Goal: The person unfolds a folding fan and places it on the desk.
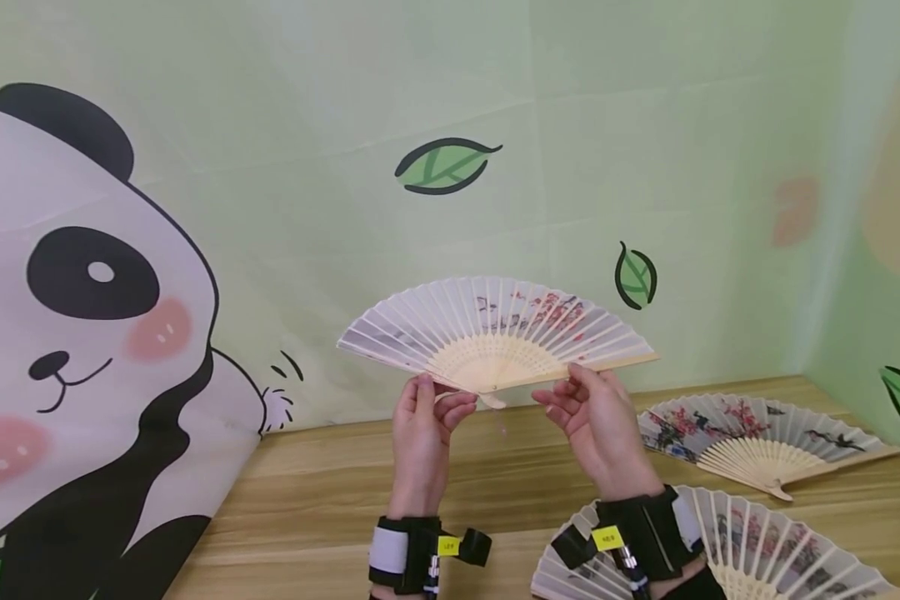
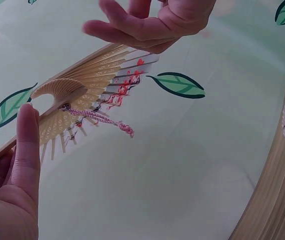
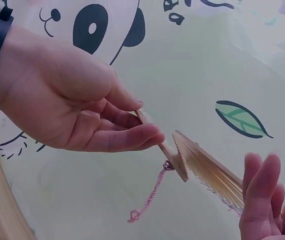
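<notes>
An open folding fan (image 1: 495,333), white with pink blossoms and pale pierced ribs, is held up in the air in front of the backdrop. My left hand (image 1: 423,433) pinches its left end stick between thumb and fingers. On the other side, my right hand (image 1: 596,425) pinches the right end stick, its other fingers loosely bent. A pink cord (image 2: 102,118) hangs from the fan's pivot in the left wrist view. The right wrist view shows the left hand (image 3: 77,100) gripping one stick, while the right hand (image 3: 265,205) is partly cut off.
A second open fan (image 1: 750,437) lies at the right rear of the wooden table (image 1: 307,508). Another open fan (image 1: 765,542) lies nearer, partly under my right wrist. Behind stands a green backdrop (image 1: 307,83) with a printed panda (image 1: 82,333) and leaves.
</notes>
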The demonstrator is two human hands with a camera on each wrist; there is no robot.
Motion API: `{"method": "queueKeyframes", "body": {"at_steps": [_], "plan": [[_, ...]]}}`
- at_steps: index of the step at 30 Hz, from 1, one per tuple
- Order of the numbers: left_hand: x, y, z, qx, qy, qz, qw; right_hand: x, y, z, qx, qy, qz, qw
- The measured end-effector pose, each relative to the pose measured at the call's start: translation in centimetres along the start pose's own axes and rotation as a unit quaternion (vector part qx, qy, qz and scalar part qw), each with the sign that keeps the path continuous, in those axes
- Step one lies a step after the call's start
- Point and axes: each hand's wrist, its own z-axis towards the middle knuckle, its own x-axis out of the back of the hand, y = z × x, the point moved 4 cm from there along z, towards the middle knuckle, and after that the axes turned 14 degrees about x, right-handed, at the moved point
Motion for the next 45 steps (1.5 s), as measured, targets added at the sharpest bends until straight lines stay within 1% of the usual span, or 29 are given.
{"method": "queueKeyframes", "body": {"at_steps": [5, 10, 14, 16, 20, 23, 26, 32, 35, 40, 42, 45], "plan": [[0.1, -0.1, 0.0, 0.001, 0.004, -0.004, 1.0000, 0.0, 0.1, 0.0, -0.003, -0.001, 0.005, 1.0000], [0.1, -0.2, 0.0, -0.002, 0.014, 0.004, 0.9999, -0.1, 0.3, 0.0, -0.007, -0.004, 0.011, 0.9999], [0.1, -0.3, 0.1, 0.002, 0.024, 0.021, 0.9995, -0.1, 0.3, 0.0, -0.003, -0.006, 0.013, 0.9999], [0.1, -0.4, 0.1, 0.003, 0.024, 0.035, 0.9991, -0.1, 0.3, -0.1, 0.000, -0.007, 0.014, 0.9999], [0.2, -0.5, 0.0, -0.004, 0.018, 0.066, 0.9977, 0.1, 0.2, -0.1, 0.002, -0.005, 0.016, 0.9999], [0.3, -0.6, 0.0, -0.007, 0.017, 0.076, 0.9969, 0.1, 0.3, -0.1, 0.001, 0.000, 0.018, 0.9998], [0.4, -0.7, 0.0, -0.005, 0.020, 0.079, 0.9966, 0.2, 0.4, 0.0, -0.001, 0.001, 0.018, 0.9998], [0.4, -0.8, 0.0, 0.012, 0.026, 0.067, 0.9973, 0.3, 0.7, 0.2, -0.001, 0.000, 0.019, 0.9998], [0.6, -0.8, 0.1, 0.027, 0.029, 0.070, 0.9968, 0.4, 0.9, 0.3, -0.003, 0.005, 0.024, 0.9997], [1.7, -0.8, 0.3, 0.060, 0.030, 0.091, 0.9936, 0.7, 1.2, 0.6, -0.014, 0.011, 0.036, 0.9992], [2.1, -0.6, 0.4, 0.068, 0.033, 0.100, 0.9921, 0.7, 1.4, 0.7, -0.021, 0.008, 0.034, 0.9991], [2.9, -0.4, 0.6, 0.071, 0.055, 0.101, 0.9908, 0.8, 1.7, 0.8, -0.030, 0.004, 0.024, 0.9992]]}}
